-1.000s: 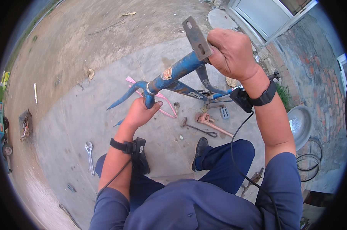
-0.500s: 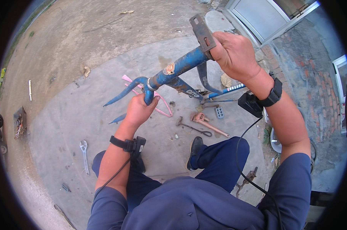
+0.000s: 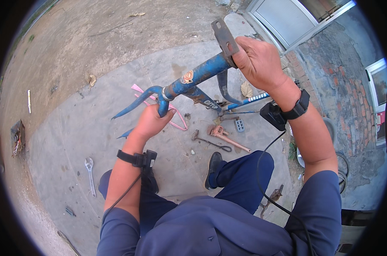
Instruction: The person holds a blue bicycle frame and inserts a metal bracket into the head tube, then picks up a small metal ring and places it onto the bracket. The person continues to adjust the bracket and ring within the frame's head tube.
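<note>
A worn blue bicycle frame (image 3: 213, 67) is tilted up in front of me, its rusty head tube slanting from lower left to upper right. My left hand (image 3: 152, 121) is closed round one leg of the blue fork (image 3: 139, 101) just below its crown. At the tube's upper end, my right hand (image 3: 260, 60) is closed on a flat, rusty slotted metal plate (image 3: 224, 37), thumb against its side. The fingers behind the plate are hidden. The rest of the frame extends right, partly behind my right forearm.
On the concrete lie a hammer (image 3: 195, 135), a reddish pipe wrench (image 3: 227, 138), a blue-grey pedal (image 3: 239, 125), pink strapping (image 3: 176, 125) and, at left, an adjustable wrench (image 3: 90, 176). A cable runs from each wrist device. A brick wall (image 3: 349, 104) and white door (image 3: 283, 21) stand at right.
The view has shifted slightly, moving most of the scene a little to the left. Both hands keep their grips, and the frame stays at nearly the same tilt.
</note>
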A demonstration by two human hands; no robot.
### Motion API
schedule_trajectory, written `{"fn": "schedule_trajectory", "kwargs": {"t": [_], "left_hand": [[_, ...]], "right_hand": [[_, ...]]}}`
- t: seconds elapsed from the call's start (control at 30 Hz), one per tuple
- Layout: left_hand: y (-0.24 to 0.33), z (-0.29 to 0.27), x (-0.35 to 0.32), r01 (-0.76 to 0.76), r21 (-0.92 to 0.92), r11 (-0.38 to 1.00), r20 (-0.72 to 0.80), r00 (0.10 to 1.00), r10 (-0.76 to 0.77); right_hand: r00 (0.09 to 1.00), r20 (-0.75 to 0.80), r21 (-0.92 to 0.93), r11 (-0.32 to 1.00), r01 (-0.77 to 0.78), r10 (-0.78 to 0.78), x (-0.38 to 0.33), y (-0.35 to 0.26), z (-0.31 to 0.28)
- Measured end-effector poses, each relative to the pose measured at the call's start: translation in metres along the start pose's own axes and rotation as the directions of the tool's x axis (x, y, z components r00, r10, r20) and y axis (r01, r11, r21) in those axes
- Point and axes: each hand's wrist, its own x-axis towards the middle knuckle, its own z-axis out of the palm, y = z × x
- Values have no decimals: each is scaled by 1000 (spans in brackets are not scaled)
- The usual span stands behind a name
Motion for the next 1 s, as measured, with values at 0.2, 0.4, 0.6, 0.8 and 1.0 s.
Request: {"fn": "schedule_trajectory", "kwargs": {"t": [0.2,0.4,0.6,0.8,1.0], "left_hand": [[9,-35,5,10,13,1000,245,970,-13],[23,-49,11,211,-187,959,453,885,-107],[18,-34,4,62,-82,995,212,976,-44],[15,-24,-1,75,-72,995,151,987,-63],[18,-23,-2,23,-29,999,100,995,-20]], "right_hand": [[999,-23,-11,999,44,-44,3,1,0],[988,-49,-20,989,145,-146,4,4,-1],[996,-67,34,997,68,-65,2,-1,3],[998,-55,45,998,42,-40,1,-5,2],[999,-27,32,999,18,-17,4,-7,4]]}}
